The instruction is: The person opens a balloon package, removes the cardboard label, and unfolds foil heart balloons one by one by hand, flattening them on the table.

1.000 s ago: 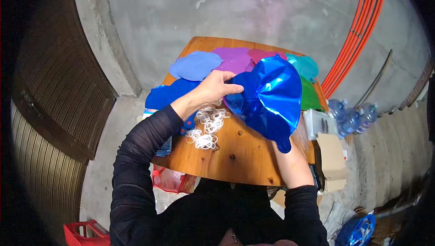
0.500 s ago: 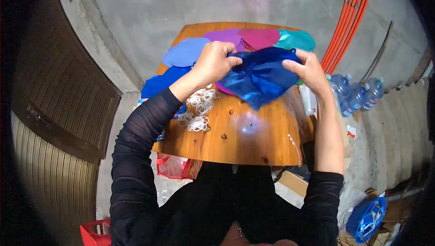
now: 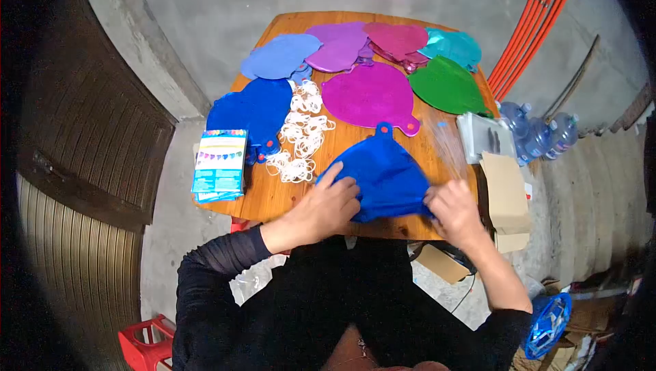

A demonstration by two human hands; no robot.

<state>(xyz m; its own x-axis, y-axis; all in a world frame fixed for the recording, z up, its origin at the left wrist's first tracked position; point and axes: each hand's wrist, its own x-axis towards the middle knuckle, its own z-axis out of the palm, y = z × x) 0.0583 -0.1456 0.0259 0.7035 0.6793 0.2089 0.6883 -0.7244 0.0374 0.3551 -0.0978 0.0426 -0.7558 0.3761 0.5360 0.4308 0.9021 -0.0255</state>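
Note:
A dark blue flexible sheet (image 3: 386,173) with a red-dotted tab at its far end lies spread near the table's front edge. My left hand (image 3: 328,203) has its curled fingers on the sheet's left edge. At the sheet's right corner, my right hand (image 3: 454,210) is closed on the edge, slightly blurred. Just beyond lies a magenta sheet (image 3: 369,94) with a similar red-dotted tab. White looped cords (image 3: 301,135) lie in bunches left of it. A stack of blue sheets (image 3: 253,115) sits farther left.
Light blue (image 3: 280,57), purple (image 3: 338,43), crimson (image 3: 396,41), teal (image 3: 454,48) and green sheets (image 3: 447,85) line the table's far side. Printed packets (image 3: 220,166) are stacked at the left edge. A clear-wrapped pack (image 3: 485,137) and cardboard (image 3: 506,193) flank the right edge.
Both hands have come down and toward me with the blue sheet, from raised above the table to its front part. The sheet is now spread flatter, and the magenta sheet is uncovered.

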